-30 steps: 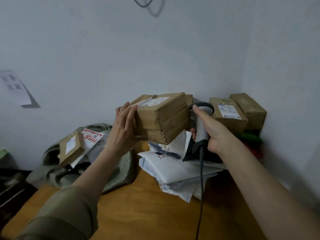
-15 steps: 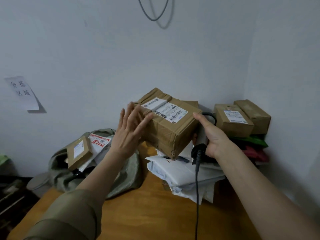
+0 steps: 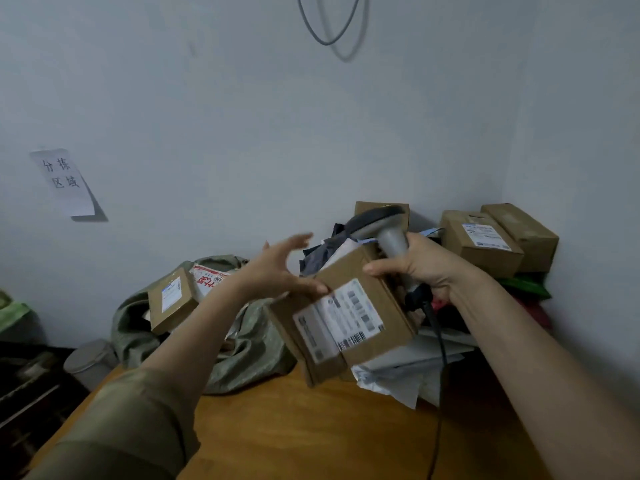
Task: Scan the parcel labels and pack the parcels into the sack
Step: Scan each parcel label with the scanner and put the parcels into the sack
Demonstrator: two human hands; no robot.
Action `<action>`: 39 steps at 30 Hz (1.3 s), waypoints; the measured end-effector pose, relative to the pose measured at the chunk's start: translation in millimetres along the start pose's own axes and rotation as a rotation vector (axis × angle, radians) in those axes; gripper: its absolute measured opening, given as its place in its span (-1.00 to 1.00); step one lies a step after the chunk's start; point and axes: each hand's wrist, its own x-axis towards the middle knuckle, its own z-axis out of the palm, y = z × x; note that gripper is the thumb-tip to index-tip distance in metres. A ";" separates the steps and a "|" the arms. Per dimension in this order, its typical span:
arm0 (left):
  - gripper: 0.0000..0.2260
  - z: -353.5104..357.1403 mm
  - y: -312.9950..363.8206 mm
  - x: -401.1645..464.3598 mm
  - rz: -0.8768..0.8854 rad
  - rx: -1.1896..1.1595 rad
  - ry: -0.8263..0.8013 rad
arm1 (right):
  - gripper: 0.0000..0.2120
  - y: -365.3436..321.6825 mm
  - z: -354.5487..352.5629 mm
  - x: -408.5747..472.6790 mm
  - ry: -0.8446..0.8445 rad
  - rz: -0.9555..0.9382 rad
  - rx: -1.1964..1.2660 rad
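A brown cardboard parcel [image 3: 349, 320] hangs tilted above the table, its white barcode label facing me. My left hand [image 3: 277, 271] is at its upper left corner with fingers spread and blurred; only the thumb touches the box edge. My right hand [image 3: 426, 268] grips the handle of a grey barcode scanner [image 3: 381, 223], whose head sits above and behind the parcel, and one finger rests on the box's top edge. The green-grey sack [image 3: 249, 351] lies open at the left. It holds a small cardboard box [image 3: 171, 301] and a red-and-white parcel [image 3: 207, 280].
White poly mailers [image 3: 408, 372] are piled under the held parcel on the wooden table [image 3: 311, 438]. Two cardboard boxes [image 3: 481, 242] stand in the back right corner. The scanner cable [image 3: 438, 341] hangs down to the table. A grey tin [image 3: 90, 362] stands beyond the table's left edge.
The parcel has tipped down towards me, so its label now faces the camera. My left hand came off its side and spread open. The scanner rose above the box.
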 end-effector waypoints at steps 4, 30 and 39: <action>0.01 13.5 -4.8 7.6 -0.125 -0.153 -0.419 | -0.28 -7.2 -0.7 -9.2 -0.057 0.001 -0.190; -0.39 41.0 -81.7 -18.0 -0.690 -1.057 0.565 | -0.66 -56.2 8.6 -63.6 -0.043 -0.113 0.147; -0.29 43.2 -96.3 -22.1 -0.796 -1.057 0.634 | -0.61 -84.4 -3.6 -102.3 -0.014 -0.171 0.102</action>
